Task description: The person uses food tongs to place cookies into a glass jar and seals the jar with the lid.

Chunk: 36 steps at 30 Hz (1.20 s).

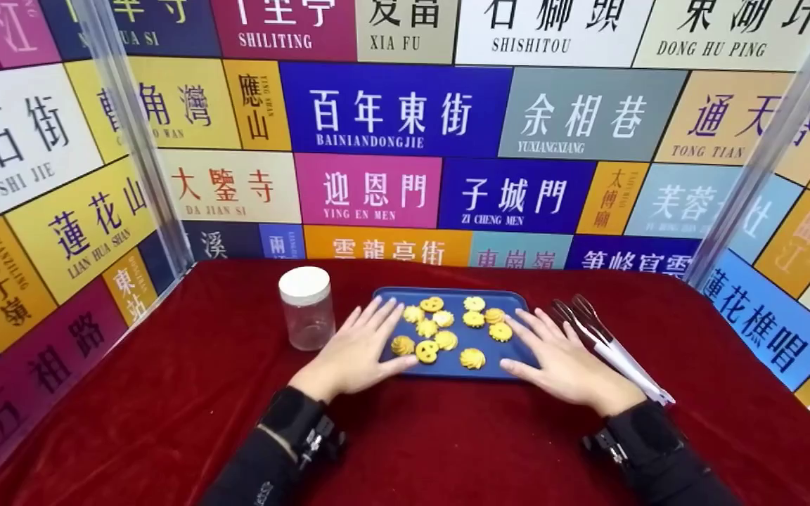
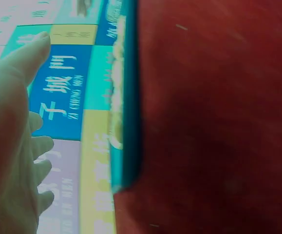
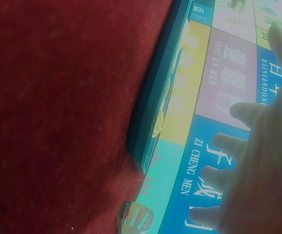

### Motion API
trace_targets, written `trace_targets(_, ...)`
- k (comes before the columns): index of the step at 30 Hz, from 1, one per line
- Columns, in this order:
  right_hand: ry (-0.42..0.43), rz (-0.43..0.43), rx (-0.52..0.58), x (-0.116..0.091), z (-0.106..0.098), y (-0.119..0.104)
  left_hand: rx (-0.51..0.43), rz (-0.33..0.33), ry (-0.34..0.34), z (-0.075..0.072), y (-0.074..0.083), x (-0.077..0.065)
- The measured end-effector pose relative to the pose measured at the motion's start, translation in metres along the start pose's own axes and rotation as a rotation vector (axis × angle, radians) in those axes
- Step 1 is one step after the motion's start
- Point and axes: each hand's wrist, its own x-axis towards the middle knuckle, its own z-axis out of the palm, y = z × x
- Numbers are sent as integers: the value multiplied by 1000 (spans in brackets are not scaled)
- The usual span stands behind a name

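A blue tray (image 1: 377,295) lies on the red cloth with several golden cookies (image 1: 472,359) spread over it, some swirled and some pretzel-shaped. My left hand (image 1: 354,355), fingers spread and straight, overlaps the tray's left side in the head view. Over its right side my right hand (image 1: 565,362) is spread the same way. Both wrist views show the tray edge-on, with gaps between it and the fingers of the left hand (image 2: 9,122) and right hand (image 3: 248,151). Neither hand holds anything.
A clear jar (image 1: 310,320) with a white lid (image 1: 304,284) stands left of the tray. Metal tongs with white handles (image 1: 630,369) lie to the right, beside my right hand. Transparent posts (image 1: 749,154) rise near the back corners, before a wall of colourful signs (image 1: 398,112).
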Motion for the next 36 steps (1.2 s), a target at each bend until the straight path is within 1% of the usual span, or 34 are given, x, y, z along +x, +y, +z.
trace_targets(6,12,-17,8,-2,1,-2,25,25,86,-14,2,-1)
trace_targets(10,9,-10,10,-2,3,-2,82,7,146,-26,-3,-2)
trace_targets(13,12,-5,9,-3,2,-2,122,-29,187,-38,-10,-4)
trace_targets(15,13,-3,8,-3,1,-2,115,-63,222,-45,-17,-6)
trace_targets(17,13,-3,7,-3,0,-2,112,-117,263,-52,-25,-8)
trace_targets(18,11,-4,6,-3,0,-2,103,-146,295,-55,-30,-9)
trace_targets(21,8,-10,5,-3,0,-2,47,-247,399,-57,-44,-13)
trace_targets(25,-2,-7,4,-2,0,-3,-34,-379,499,-50,-61,-18)
trace_targets(27,-6,-5,5,-2,0,-4,-59,-428,535,-45,-68,-20)
trace_targets(30,0,-9,6,-3,0,-4,-127,-469,594,-39,-75,-23)
trace_targets(33,10,-19,6,-3,0,-4,-245,-498,619,-36,-79,-25)
trace_targets(36,14,-22,6,-4,0,-4,-404,-536,608,-33,-83,-27)
